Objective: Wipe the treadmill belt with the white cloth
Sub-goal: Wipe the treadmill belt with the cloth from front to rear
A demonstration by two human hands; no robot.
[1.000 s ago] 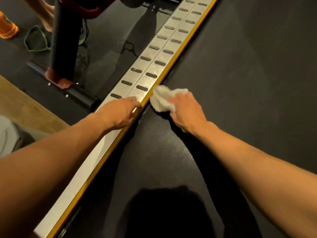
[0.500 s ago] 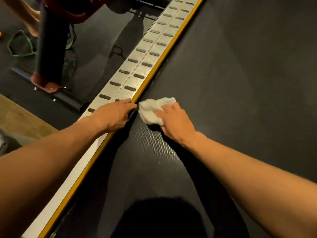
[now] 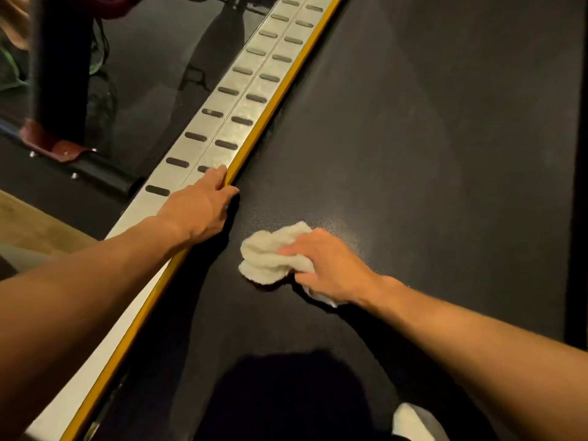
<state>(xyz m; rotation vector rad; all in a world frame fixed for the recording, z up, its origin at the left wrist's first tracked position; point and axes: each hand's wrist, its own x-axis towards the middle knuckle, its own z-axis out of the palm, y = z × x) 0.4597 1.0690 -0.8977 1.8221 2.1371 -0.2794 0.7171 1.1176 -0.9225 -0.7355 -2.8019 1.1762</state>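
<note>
The dark textured treadmill belt [image 3: 413,154] fills the middle and right of the head view. A crumpled white cloth [image 3: 270,256] lies pressed on the belt, a short way in from its left edge. My right hand [image 3: 331,268] is shut on the cloth's right side, and a bit of cloth sticks out under my wrist. My left hand [image 3: 200,208] rests flat on the silver side rail [image 3: 238,100], fingers over its yellow edge strip [image 3: 286,87]; it holds nothing.
A black upright post [image 3: 60,68] with a red base bracket [image 3: 54,144] stands left of the rail on the dark floor. Wooden flooring [image 3: 31,224] shows at the left edge. A white object [image 3: 410,421] sits at the bottom. The belt's right border [image 3: 577,186] is darker.
My right hand has dragged the cloth away from the yellow edge, rightward and toward me across the belt. My left hand has stayed on the side rail.
</note>
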